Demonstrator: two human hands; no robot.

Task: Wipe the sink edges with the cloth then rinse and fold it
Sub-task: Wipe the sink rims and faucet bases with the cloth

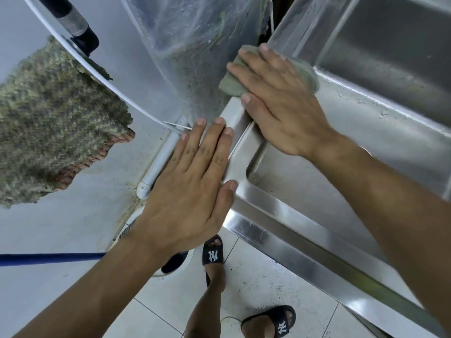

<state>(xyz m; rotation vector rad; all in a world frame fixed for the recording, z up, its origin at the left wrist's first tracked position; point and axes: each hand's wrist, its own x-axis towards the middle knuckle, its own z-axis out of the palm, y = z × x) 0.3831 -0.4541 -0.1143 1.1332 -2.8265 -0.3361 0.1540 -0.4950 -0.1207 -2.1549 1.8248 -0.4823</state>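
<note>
A stainless steel sink [275, 211] fills the right side of the view, its left rim running up the middle. My right hand [280, 101] presses flat on a grey-green cloth [230, 85] lying on that left rim near the far corner; most of the cloth is hidden under the palm. My left hand [192, 181] lies flat, fingers together, on the near left corner of the rim and holds nothing. Water drops dot the basin wall.
A clear plastic bag [185, 57] with greenish scraps hangs just left of the cloth. A shaggy mat [48, 123] and a white pipe [158, 164] lie left of the sink. A blue strip [48, 257] crosses at lower left. My sandalled feet [213, 254] stand on white tiles.
</note>
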